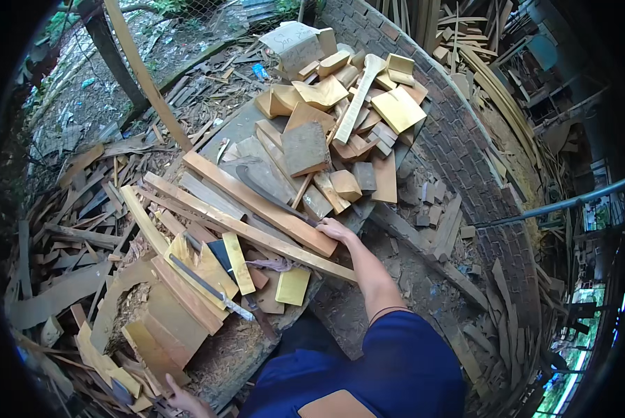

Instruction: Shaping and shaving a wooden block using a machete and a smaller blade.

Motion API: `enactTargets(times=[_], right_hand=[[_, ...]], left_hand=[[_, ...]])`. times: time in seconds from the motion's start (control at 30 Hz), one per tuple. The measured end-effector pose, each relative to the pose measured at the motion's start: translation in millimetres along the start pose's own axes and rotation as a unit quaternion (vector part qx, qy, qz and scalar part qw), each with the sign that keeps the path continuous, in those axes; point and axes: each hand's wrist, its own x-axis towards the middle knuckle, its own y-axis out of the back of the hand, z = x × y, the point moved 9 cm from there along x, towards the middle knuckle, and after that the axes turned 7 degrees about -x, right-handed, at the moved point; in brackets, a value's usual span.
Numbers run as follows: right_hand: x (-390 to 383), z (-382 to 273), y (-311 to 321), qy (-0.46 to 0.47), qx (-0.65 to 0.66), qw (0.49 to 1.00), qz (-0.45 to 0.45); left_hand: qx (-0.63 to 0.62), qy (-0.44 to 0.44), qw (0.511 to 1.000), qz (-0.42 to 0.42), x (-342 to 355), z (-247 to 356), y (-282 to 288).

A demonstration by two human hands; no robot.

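Note:
My right hand [332, 229] is closed on the end of a dark curved blade tool [260, 182], which lies over pale boards beside a long orange plank [222, 187]. At the lower left my left hand [179, 396] grips the edge of a short tan board [150, 352]. Between my hands lie a long straight metal tool [195, 277] with a light-wrapped end, a purple cloth [274, 264], yellow wood pieces [293, 285] and several long battens [250, 235].
A pile of wood offcuts [351, 122] covers the bench's far part. Scrap wood [62, 279] heaps on the left. An upright pole [142, 66] stands at upper left, a brick wall [466, 139] curves along the right, and a pipe [549, 207] juts in from the right.

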Motion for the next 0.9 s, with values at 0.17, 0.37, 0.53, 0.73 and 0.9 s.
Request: enactTargets(times=[0.17,0.37,0.53,0.73,0.9], right_hand=[[-1,-24,-1,0.031,-0.08,0.995,-0.059],[-60,-51,33,-0.04,-0.128,0.98,0.144],[-106,-99,58,0.024,-0.159,0.964,0.213],[-164,-144,43,0.124,-0.08,0.973,0.179],[-215,-187,2,0.283,-0.03,0.94,0.189]], left_hand=[[0.008,0.107,0.994,-0.015,14,-39,-2],[0.02,0.114,0.989,-0.095,10,-1,-7],[-0.072,0.056,0.99,-0.106,27,-37,-9],[0.02,-0.011,0.985,-0.17,60,30,2],[0.106,-0.074,0.928,-0.351,69,92,-17]])
